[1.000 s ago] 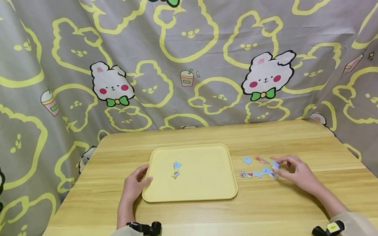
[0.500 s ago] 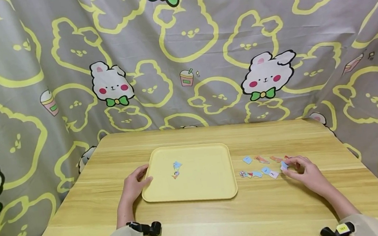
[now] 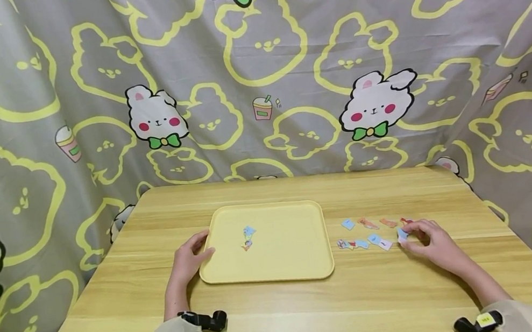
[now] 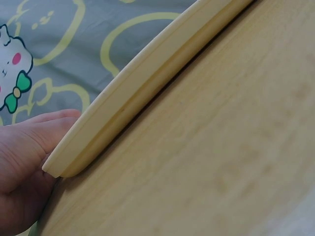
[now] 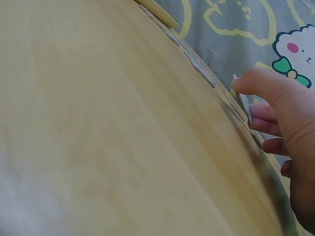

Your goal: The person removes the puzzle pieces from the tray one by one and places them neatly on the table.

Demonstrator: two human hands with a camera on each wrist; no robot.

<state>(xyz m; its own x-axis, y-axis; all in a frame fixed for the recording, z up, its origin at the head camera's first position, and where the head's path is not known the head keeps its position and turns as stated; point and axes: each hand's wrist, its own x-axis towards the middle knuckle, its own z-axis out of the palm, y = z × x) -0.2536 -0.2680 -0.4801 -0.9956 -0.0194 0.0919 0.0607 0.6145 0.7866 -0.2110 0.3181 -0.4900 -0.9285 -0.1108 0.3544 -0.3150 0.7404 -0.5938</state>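
Observation:
My left hand (image 3: 193, 257) grips the left edge of a pale yellow tray (image 3: 291, 269), thumb at the rim; the left wrist view shows the hand at the tray's corner (image 4: 74, 157). A small cluster of blue, green and orange puzzle pieces (image 3: 248, 234) lies on the tray, left of its middle. Beyond the tray's right side, my right hand (image 3: 432, 243) pinches a light blue puzzle piece (image 3: 402, 235) between thumb and fingers. The right wrist view shows this piece (image 5: 244, 105) tilted on edge, close to the table. Its printed picture is too small to make out.
Two rows of puzzle pieces lie between tray and right hand: a blue piece (image 3: 347, 224) and orange pieces (image 3: 368, 224) behind, a multicoloured strip (image 3: 352, 244) and a blue-and-white pair (image 3: 380, 241) in front. A patterned curtain (image 3: 279, 105) hangs behind the wooden table (image 3: 291, 315).
My right hand has moved right with the light blue piece, uncovering the blue-and-white pair and an orange piece. The left hand and the tray have stayed in place.

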